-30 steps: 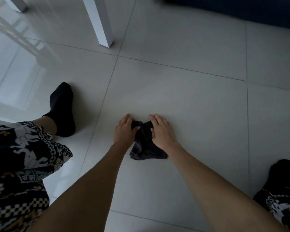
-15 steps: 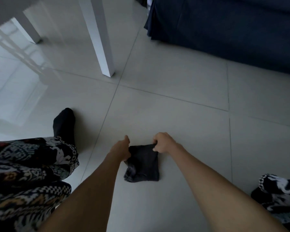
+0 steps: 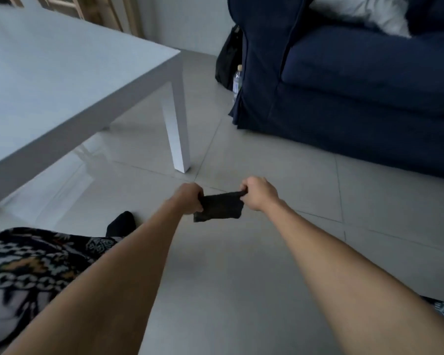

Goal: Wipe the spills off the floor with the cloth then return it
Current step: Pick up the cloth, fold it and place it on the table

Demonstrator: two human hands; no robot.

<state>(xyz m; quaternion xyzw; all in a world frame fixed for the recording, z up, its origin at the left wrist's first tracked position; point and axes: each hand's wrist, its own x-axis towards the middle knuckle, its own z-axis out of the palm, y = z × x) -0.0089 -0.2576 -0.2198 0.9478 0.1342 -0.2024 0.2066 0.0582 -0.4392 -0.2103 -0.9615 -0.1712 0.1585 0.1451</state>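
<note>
A small dark cloth hangs folded between my two hands, lifted off the pale tiled floor. My left hand grips its left top corner in a fist. My right hand pinches its right top corner. Both arms reach straight out in front of me. I see no spill on the tiles in this view.
A white table stands at the left, its leg just beyond my hands. A dark blue sofa fills the right back, with a water bottle and black bag beside it. My patterned trouser leg and black sock lie at lower left.
Both hands have closed on the cloth's top corners and lifted it from the floor. My head has tilted up, bringing the table top and sofa into view.
</note>
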